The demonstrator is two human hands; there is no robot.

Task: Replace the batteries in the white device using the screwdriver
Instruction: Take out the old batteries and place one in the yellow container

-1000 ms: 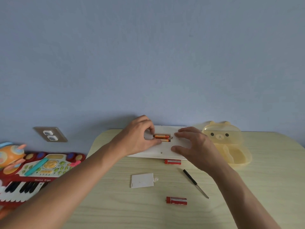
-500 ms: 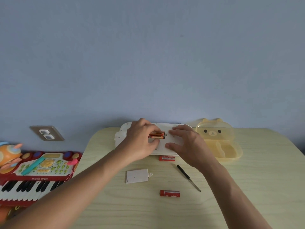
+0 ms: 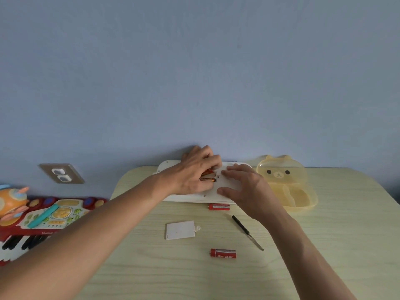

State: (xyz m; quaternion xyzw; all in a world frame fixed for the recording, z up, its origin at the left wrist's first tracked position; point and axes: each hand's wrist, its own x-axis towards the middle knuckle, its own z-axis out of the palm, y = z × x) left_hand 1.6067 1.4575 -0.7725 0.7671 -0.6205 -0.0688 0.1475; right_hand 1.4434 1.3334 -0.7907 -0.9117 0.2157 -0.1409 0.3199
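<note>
White device (image 3: 190,195) lies face down at the far edge of the bench (image 3: 324,245), against the wall. We judge the job about half done: its battery cover (image 3: 180,230) is off and lies nearer us, with the screwdriver (image 3: 247,232) set down beside it. Our left hand (image 3: 194,172) pinches the orange batteries (image 3: 208,177) in the open compartment; whether they are seated we cannot tell. Our right hand (image 3: 244,187) lies flat and open, steadying the casing. Two red batteries (image 3: 223,253) lie loose. Left: closing and screwing the cover. The bench is pale wood grain, the wall plain blue; a toy keyboard (image 3: 39,219) sits left.
</note>
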